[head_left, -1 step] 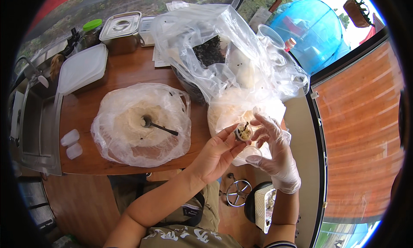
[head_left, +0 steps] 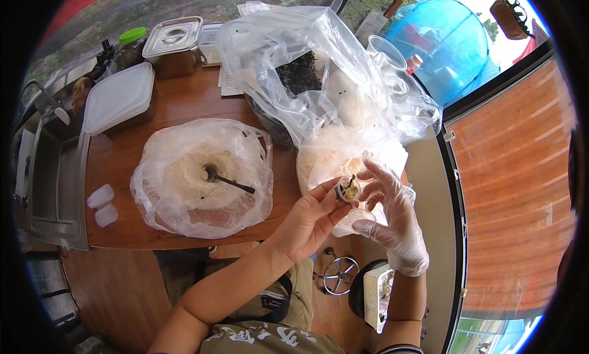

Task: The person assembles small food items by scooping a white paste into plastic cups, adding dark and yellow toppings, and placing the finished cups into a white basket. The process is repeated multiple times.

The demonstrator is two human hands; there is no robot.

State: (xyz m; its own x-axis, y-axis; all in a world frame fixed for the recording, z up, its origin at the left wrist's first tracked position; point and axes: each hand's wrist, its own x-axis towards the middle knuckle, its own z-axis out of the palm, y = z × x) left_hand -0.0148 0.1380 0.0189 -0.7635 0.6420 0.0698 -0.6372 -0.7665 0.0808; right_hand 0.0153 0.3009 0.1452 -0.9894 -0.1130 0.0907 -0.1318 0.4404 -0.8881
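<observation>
My bare left hand [head_left: 316, 216] pinches a small clear plastic cup [head_left: 348, 189] between thumb and fingers, above the table's front right edge. Pale crumbly stuff and a few dark strands fill the cup. Beside it, my right hand [head_left: 392, 216] wears a clear loose glove; its fingers are curved and spread apart. A clear round lid-like piece [head_left: 363, 216] shows by the right thumb; whether it is joined to the cup cannot be seen. Just behind my hands lies a clear bag [head_left: 328, 154] of pale shreds. To the left, a dark spoon [head_left: 233, 183] rests in an open bag [head_left: 165, 197] of pale powder.
Two small clear containers [head_left: 100, 196] lie near the steel sink [head_left: 58, 176]. Farther back stand a white-lidded box [head_left: 119, 99], a green-lidded jar [head_left: 130, 44] and a lidded steel pan [head_left: 173, 38]. A large clear bag [head_left: 276, 31] covers dark flaky stuff [head_left: 299, 73].
</observation>
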